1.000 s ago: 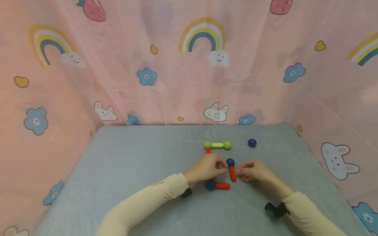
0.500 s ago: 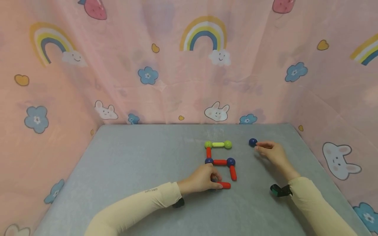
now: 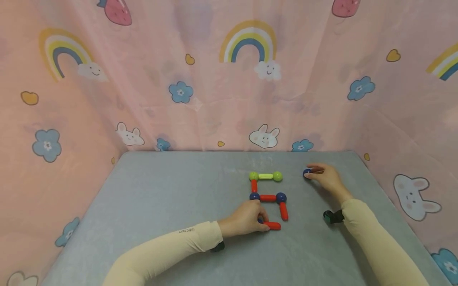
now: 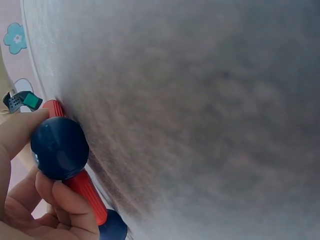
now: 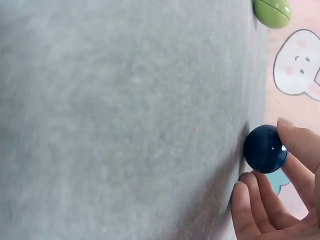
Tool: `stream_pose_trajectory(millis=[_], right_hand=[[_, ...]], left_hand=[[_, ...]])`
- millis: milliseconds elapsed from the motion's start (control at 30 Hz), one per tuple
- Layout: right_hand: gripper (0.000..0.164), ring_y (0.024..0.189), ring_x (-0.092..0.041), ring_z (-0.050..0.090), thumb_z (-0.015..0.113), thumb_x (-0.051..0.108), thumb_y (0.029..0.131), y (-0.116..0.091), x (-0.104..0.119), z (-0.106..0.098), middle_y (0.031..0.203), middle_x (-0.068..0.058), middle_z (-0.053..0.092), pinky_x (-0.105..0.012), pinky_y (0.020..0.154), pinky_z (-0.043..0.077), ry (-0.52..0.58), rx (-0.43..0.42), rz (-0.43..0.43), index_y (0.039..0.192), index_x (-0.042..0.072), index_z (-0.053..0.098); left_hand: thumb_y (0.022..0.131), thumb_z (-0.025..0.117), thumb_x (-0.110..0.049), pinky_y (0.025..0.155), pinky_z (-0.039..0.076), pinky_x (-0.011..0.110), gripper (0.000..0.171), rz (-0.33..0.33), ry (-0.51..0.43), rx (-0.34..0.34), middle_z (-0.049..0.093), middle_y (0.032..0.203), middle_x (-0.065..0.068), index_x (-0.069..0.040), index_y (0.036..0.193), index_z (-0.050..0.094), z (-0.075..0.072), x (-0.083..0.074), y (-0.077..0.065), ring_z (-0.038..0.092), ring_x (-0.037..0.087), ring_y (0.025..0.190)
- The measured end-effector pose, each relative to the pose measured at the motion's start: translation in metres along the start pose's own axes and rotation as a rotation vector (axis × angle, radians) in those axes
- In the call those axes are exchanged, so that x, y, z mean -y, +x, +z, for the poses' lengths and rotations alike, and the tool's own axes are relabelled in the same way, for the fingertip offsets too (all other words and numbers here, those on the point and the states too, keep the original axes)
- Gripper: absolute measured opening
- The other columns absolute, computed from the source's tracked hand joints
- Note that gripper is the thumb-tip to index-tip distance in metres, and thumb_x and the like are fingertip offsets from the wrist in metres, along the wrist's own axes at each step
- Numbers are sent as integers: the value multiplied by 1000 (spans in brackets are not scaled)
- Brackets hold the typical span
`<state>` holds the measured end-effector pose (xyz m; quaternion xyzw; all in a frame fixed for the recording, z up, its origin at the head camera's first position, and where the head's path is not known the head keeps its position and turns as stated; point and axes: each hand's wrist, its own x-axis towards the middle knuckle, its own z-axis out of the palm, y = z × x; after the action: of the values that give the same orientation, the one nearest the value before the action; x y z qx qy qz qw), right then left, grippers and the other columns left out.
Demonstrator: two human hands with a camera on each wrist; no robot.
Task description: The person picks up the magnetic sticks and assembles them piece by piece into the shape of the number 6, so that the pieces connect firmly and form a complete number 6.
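Note:
My left hand (image 3: 241, 218) pinches a dark blue ball (image 4: 60, 148) of a rod-and-ball building toy between thumb and fingers at the front of the figure. A red rod (image 3: 273, 226) sticks out from that ball to the right. In the left wrist view a second red rod (image 4: 89, 195) shows by the fingertips, with another blue ball (image 4: 113, 226) at its end. At the back right of the table, my right hand (image 3: 327, 182) holds a loose blue ball (image 5: 266, 149) between thumb and fingers, close over the surface.
The flat figure has a blue ball (image 3: 281, 198) at a corner, a red rod (image 3: 284, 211) pointing toward the front, and a light green rod (image 3: 265, 176) between two green balls at its back. A pink patterned curtain (image 3: 211, 111) encloses the grey table (image 3: 179, 178).
My right hand has moved from beside the figure to the back right and taken hold of the loose blue ball. My left hand has come nearer the front and gripped the front blue ball.

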<state>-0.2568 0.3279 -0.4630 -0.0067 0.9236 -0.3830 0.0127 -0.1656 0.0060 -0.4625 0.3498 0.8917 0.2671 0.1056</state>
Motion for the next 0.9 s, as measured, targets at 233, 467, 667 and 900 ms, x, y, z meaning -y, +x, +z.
stream_pose_trajectory(millis=[233,467,667,900], right_hand=[[48,121,-46,55,68,25,94,3,0,2,134,-30,58,-58,98,46,-14,-12,-31,134,0,58],[45,121,-46,55,68,22,94,-1,2,4,134,-30,58,-59,100,45,-29,-16,-38,132,-1,59],[45,122,-45,54,67,23,95,-11,0,8,137,-28,56,-59,100,46,-33,2,-36,133,0,59],[45,120,-43,57,68,25,94,-28,8,11,135,-27,58,-57,99,48,-33,16,-26,131,1,60]], left_hand=[[82,82,-27,60,39,11,15,14,-2,-23,63,80,-5,-15,90,80,-1,-1,0,47,-2,70],[82,82,-29,58,38,11,16,24,12,-48,63,78,-6,-16,89,80,-3,0,-2,46,-3,67],[82,82,-30,56,37,12,16,9,21,-55,60,75,-7,-17,90,80,-3,1,-4,45,-1,65],[82,82,-32,56,38,12,18,0,14,-53,61,76,-6,-16,91,80,-2,2,-4,46,-1,65]])
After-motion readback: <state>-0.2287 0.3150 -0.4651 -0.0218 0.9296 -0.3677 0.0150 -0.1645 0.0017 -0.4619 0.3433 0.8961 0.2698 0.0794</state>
